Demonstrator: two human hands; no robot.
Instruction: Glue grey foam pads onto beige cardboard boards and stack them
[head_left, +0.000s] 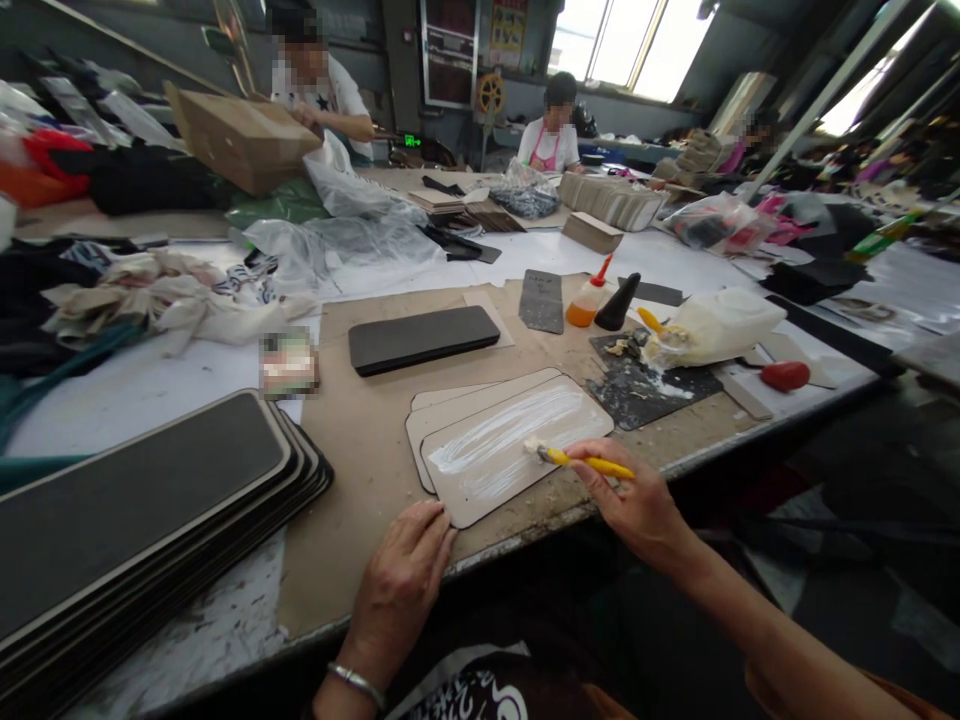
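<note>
A beige rounded panel (480, 480) with a dark edge lies at an angle on the brown work sheet, streaked with white paste. It overlaps similar beige panels (442, 400) beneath it. My right hand (637, 505) is closed around the yellow handle of a brush (592, 463), whose paste-covered bristles touch the panel. My left hand (409, 555) lies at the panel's near left corner, fingers extended and close together, fingertips at its edge. Beyond the panels is a dark grey padded block (424, 340) with rounded corners.
A tall stack of grey-topped panels (150, 500) fills the left. At right are a paste-smeared dark board (649, 385), a white plastic container (724, 325) with a yellow-handled tool, an orange-liquid bottle (589, 300) and a red object (784, 375). Fabric scraps, plastic bags and co-workers are farther back.
</note>
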